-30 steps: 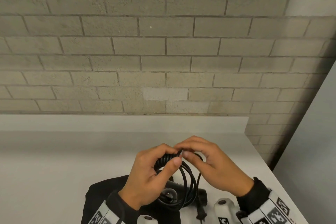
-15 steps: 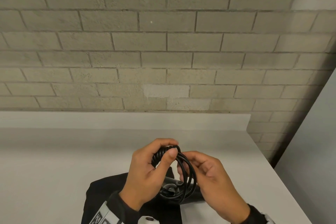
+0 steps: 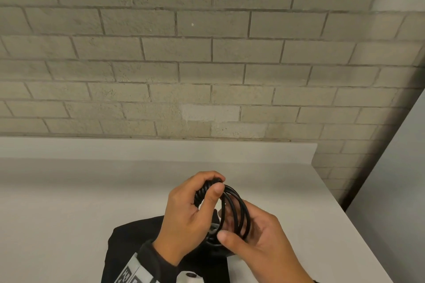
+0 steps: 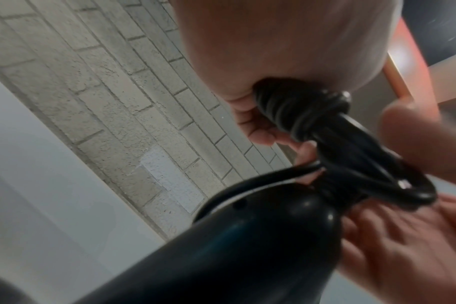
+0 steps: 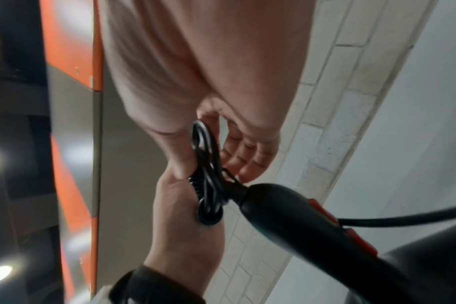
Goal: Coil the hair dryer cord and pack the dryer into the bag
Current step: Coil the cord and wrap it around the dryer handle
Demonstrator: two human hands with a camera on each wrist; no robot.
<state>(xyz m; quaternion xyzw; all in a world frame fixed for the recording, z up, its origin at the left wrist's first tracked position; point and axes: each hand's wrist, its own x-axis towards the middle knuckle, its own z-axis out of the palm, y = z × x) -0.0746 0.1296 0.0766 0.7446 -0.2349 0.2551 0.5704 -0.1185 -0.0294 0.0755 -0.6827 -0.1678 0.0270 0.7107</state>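
The black cord (image 3: 236,211) is gathered into several loops above the table. My left hand (image 3: 213,188) grips the top of the bundle, where the cord (image 4: 299,111) is wound tight. My right hand (image 3: 232,232) cups the lower loops, with its thumb pressed on them from the front. The black hair dryer (image 3: 216,246) lies under both hands and is mostly hidden. Its handle (image 5: 299,226) carries red switches, and the cord (image 5: 206,185) leaves its end. The black bag (image 3: 128,248) lies flat on the table below my left wrist.
A white table (image 3: 92,202) runs back to a grey brick wall (image 3: 207,64). Its right edge (image 3: 358,236) drops off beside a pale panel (image 3: 402,190). An orange and grey surface (image 5: 71,51) shows in the right wrist view.
My right hand has moved from the top of the coil down to the lower loops and now holds them. My left hand has kept its grip on the top of the bundle.
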